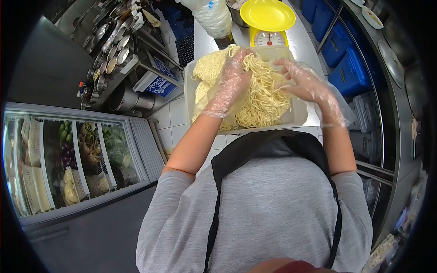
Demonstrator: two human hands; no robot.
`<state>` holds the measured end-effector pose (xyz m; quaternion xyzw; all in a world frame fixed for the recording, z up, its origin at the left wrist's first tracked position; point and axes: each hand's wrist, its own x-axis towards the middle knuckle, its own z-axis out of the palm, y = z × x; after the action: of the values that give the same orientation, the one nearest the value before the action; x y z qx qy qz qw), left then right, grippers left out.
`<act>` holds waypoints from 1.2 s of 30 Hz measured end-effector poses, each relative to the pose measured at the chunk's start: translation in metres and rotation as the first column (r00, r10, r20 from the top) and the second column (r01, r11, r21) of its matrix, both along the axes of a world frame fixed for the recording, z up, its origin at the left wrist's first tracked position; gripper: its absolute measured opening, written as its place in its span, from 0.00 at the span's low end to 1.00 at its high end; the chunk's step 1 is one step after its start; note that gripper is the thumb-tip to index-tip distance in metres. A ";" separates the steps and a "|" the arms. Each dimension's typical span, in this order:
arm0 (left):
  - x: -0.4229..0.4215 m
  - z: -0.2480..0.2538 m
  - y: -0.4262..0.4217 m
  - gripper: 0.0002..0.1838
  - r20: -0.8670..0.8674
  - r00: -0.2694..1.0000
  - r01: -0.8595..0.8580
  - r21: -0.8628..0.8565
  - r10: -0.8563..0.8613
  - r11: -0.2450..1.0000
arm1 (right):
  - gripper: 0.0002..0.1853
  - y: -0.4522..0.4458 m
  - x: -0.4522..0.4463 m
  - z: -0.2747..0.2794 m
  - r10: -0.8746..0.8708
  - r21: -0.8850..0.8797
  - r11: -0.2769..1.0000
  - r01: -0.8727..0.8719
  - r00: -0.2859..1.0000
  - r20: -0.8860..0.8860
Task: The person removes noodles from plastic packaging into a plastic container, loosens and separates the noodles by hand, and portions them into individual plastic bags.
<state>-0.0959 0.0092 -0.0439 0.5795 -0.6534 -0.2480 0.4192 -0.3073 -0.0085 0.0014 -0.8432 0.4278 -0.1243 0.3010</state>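
Pale yellow noodles (264, 102) fill much of a whitish rectangular tub (298, 111), with a denser mound of them at its left side. My left hand (235, 77), in a clear plastic glove, is closed on a bunch of noodles over the tub's middle; strands hang from it. My right hand (302, 82), gloved the same way, is over the tub's right side with its fingers spread, beside the loose noodles. Just behind the tub stands a yellow scale (268, 38) with a round dial and a yellow pan (267, 15) on top.
A large plastic bag (211, 18) stands behind the tub on the metal table (309, 41). Left are a shelf of pots (123, 55) and a glass-topped fridge (82, 159) holding vegetables. Blue bins (348, 70) and a metal counter (405, 113) line the right.
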 end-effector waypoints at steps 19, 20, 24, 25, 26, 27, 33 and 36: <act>-0.007 0.046 0.061 0.24 0.516 0.766 0.091 0.504 -0.384 0.859 | 0.17 0.006 0.016 -0.070 -0.146 0.123 0.986 0.109 0.928 0.343; -0.007 0.035 0.062 0.25 0.609 0.696 0.052 0.485 -0.381 0.873 | 0.19 0.005 0.018 -0.089 -0.119 0.089 0.992 0.091 0.910 0.396; -0.011 0.013 0.068 0.34 0.651 0.679 0.019 0.446 -0.339 0.895 | 0.20 0.020 0.022 -0.064 -0.101 -0.060 0.992 0.114 0.977 0.185; -0.014 0.011 0.066 0.36 0.637 0.691 0.000 0.471 -0.341 0.882 | 0.20 0.026 0.020 -0.060 -0.096 -0.060 0.992 0.109 0.978 0.186; -0.016 0.004 0.063 0.36 0.639 0.691 -0.004 0.471 -0.338 0.882 | 0.21 0.034 0.016 -0.057 -0.106 -0.113 0.986 0.125 0.981 0.160; -0.018 -0.001 0.059 0.38 0.656 0.673 0.009 0.456 -0.343 0.890 | 0.23 0.038 0.013 -0.057 -0.120 -0.168 0.976 0.142 0.983 0.136; -0.017 -0.005 0.035 0.45 0.460 0.813 0.007 0.605 -0.357 0.797 | 0.26 0.033 -0.014 -0.084 -0.066 -0.225 0.969 0.105 0.982 0.175; -0.020 -0.012 0.035 0.42 0.365 0.895 -0.031 0.628 -0.258 0.778 | 0.25 0.036 -0.008 -0.078 -0.100 -0.210 0.971 0.110 0.993 0.055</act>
<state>-0.1162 0.0442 -0.0556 0.6828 -0.6462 -0.3391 0.0347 -0.3154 0.0277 -0.0762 -0.8438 0.4493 -0.2037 0.2112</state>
